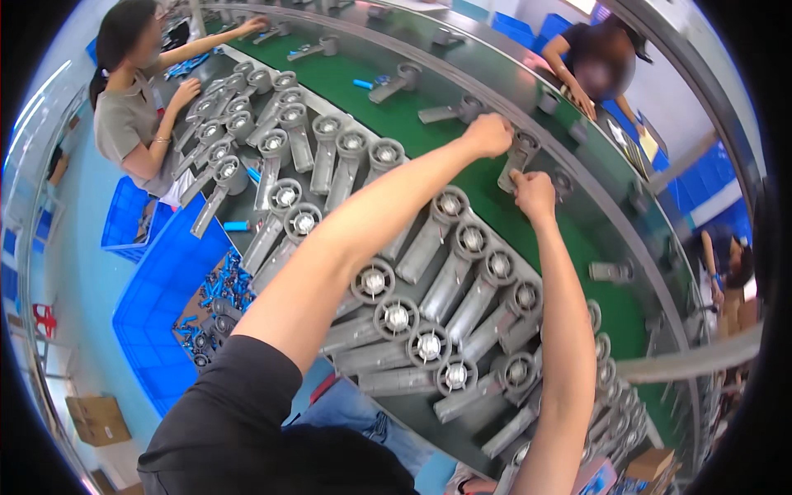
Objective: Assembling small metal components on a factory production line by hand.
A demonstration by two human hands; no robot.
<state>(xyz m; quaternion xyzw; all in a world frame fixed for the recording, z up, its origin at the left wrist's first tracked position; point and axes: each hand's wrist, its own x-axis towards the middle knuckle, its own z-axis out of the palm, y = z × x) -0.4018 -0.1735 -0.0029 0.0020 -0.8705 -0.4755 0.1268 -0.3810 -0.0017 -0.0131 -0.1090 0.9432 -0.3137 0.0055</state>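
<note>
Both hands reach to twelve o'clock: the left hand [488,134] is fisted and the right hand [534,193] pinches one grey housing [520,159] on the green belt [396,115]. A slipping pinch could drop it onto the housings [429,330] crowding the tabletop [412,417] at six o'clock.

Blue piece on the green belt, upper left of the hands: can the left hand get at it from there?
Probably yes. The left hand is on the belt, gripping a grey fan part with the right hand. The blue piece lies uncovered, but the left hand must let go first.

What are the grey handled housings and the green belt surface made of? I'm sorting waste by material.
Grey housing between left hand and right hand: probably moulded plastic, matte, uniform grey. Green belt: seemingly rubbery or PVC sheet, smooth, faint sheen.
</note>
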